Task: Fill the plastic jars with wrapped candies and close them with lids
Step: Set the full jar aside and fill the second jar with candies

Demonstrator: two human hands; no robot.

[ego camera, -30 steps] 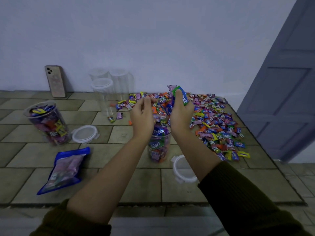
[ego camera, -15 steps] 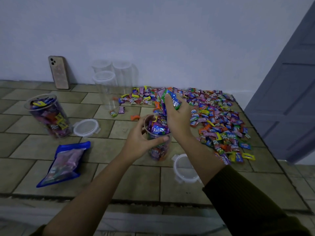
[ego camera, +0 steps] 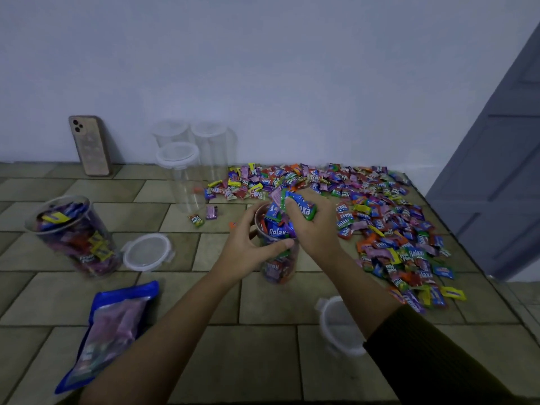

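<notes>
A clear plastic jar (ego camera: 279, 267) full of wrapped candies stands in the middle of the tiled surface. My left hand (ego camera: 248, 249) grips its upper wall. My right hand (ego camera: 314, 226) holds a bunch of wrapped candies (ego camera: 301, 207) over the jar's mouth. A wide spread of loose candies (ego camera: 388, 226) lies to the right. A second filled jar (ego camera: 73, 238) without a lid stands at the left, with a lid (ego camera: 147, 252) beside it. Another lid (ego camera: 339, 325) lies near my right forearm. Three empty jars (ego camera: 187, 171) stand at the back.
A phone (ego camera: 89, 146) leans on the wall at the back left. A blue candy bag (ego camera: 112, 325) lies at the front left. Two stray candies (ego camera: 204, 216) sit near the empty jars. The surface's edge runs along the right, beside a grey door (ego camera: 502, 176).
My left hand dropped from the jar's rim to grip the jar's wall. My right hand came down with its candies onto the jar's mouth.
</notes>
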